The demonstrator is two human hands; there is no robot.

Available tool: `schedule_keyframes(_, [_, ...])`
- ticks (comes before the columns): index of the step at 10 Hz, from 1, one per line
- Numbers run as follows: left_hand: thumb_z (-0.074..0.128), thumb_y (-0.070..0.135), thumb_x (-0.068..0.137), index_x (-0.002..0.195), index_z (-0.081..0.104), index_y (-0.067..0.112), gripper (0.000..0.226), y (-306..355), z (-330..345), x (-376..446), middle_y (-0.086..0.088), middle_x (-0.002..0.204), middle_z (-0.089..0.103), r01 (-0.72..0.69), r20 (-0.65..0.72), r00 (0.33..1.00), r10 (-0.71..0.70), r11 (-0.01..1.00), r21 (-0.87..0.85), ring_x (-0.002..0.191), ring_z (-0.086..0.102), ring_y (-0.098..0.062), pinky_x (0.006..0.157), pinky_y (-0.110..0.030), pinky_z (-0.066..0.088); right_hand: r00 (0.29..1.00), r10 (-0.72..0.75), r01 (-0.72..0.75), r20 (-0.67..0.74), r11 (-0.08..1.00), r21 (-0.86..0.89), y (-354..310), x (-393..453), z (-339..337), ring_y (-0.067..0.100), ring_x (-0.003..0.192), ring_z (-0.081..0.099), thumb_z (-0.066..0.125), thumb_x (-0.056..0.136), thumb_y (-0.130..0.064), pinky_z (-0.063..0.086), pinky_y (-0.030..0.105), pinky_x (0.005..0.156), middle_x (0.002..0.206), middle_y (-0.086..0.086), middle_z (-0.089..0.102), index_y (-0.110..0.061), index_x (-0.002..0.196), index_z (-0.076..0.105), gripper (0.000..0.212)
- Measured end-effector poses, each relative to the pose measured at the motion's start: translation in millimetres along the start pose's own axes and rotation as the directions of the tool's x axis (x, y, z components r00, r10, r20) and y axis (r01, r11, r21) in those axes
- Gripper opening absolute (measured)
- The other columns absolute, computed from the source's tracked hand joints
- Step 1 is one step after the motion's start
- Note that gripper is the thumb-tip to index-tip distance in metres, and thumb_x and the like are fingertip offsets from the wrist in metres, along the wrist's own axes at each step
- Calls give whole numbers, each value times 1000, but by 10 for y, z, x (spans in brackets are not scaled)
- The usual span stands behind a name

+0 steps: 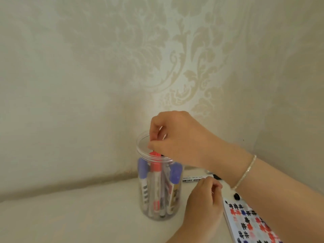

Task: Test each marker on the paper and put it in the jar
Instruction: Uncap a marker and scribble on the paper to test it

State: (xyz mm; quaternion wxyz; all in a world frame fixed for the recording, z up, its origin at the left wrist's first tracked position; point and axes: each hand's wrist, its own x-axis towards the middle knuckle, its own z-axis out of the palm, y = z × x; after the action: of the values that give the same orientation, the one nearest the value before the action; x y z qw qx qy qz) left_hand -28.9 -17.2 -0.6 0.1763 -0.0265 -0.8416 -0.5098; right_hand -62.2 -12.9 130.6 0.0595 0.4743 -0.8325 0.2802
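**Red marker at jar mouth**

Right hand, centre frame, over clear jar, fingertips pinching the cap end of red marker standing in the jar among blue-capped markers. Left hand, lower right, fingers curled; whether it holds anything, can't tell. Marked paper bottom right; another marker lies behind the left hand.

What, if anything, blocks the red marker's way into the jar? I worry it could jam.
Nothing visible does. The jar has no lid on, and the red marker already stands inside between the blue-capped markers, its cap at the rim under the right hand.
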Motion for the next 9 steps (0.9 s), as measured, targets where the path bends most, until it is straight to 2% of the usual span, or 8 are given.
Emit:
schedule_keyframes(1, [41, 14, 98, 94, 45, 28, 15, -161, 150, 58, 18, 82, 43, 16, -29, 999, -15, 1000, 16, 72, 40, 8, 67, -1, 33, 982, 98, -66, -164, 979, 191, 49, 38, -162, 10, 69, 61, 66, 83, -25, 51, 21, 66, 76, -3, 68, -14, 73, 69, 15])
schedule_keyframes(2, [45, 21, 97, 96, 51, 29, 10, -373, 301, 121, 16, 88, 54, 25, -82, 996, -18, 996, 81, 78, 49, 3, 68, -6, 36, 847, 222, -152, -483, 972, 181, 600, 95, -263, 14, 66, 56, 60, 84, -19, 46, 23, 64, 69, -2, 63, -13, 74, 65, 13])
schedule_keyframes(3, [46, 22, 96, 95, 52, 30, 10, -476, 356, 163, 15, 86, 58, 99, -120, 989, -90, 992, 75, 77, 52, 1, 68, -11, 39, 930, 354, -367, -99, 902, -229, 1131, -87, 6, 23, 88, 59, 55, 82, -12, 51, 35, 81, 98, 4, 64, -19, 92, 63, 14])
schedule_keyframes(4, [46, 22, 94, 96, 53, 27, 9, -538, 376, 201, 10, 90, 64, 184, -97, 979, -178, 981, 53, 83, 58, -4, 74, -23, 44, 817, 448, -287, 363, 862, -417, 1523, -328, 361, 24, 111, 56, 59, 82, -8, 47, 35, 94, 123, 5, 57, -19, 119, 61, 39])
schedule_keyframes(6, [46, 18, 93, 90, 52, 24, 9, -546, 385, 213, 6, 86, 64, 206, -99, 975, -197, 975, 88, 81, 59, -11, 70, -28, 44, 889, 288, -75, 357, 859, -506, 1702, -313, 514, 24, 108, 55, 56, 84, -10, 37, 27, 88, 117, 6, 62, -18, 113, 65, 31])
schedule_keyframes(7, [48, 19, 94, 90, 53, 24, 9, -524, 374, 197, 9, 81, 61, 177, -99, 981, -169, 981, 81, 75, 56, -4, 67, -19, 42, 945, 215, -68, 248, 867, -493, 1644, -276, 307, 24, 94, 54, 55, 81, -9, 38, 28, 76, 105, 6, 61, -20, 96, 60, 19])
schedule_keyframes(8, [54, 31, 91, 92, 48, 28, 7, -464, 368, 191, 9, 85, 57, 201, -121, 973, -195, 979, 42, 77, 54, -1, 67, -16, 42, 949, 316, -302, 20, 921, -247, 1486, -342, -64, 20, 70, 53, 63, 77, -16, 43, 31, 62, 82, 2, 59, -18, 81, 46, 18])
schedule_keyframes(9, [62, 45, 85, 106, 45, 33, 30, -408, 365, 178, 15, 100, 55, 164, -107, 980, -166, 986, -29, 91, 53, 0, 75, -15, 42, 873, 480, -477, 86, 804, 356, 1285, -543, -245, 18, 49, 53, 63, 76, -6, 44, 27, 49, 57, 3, 56, -12, 66, 42, 25])
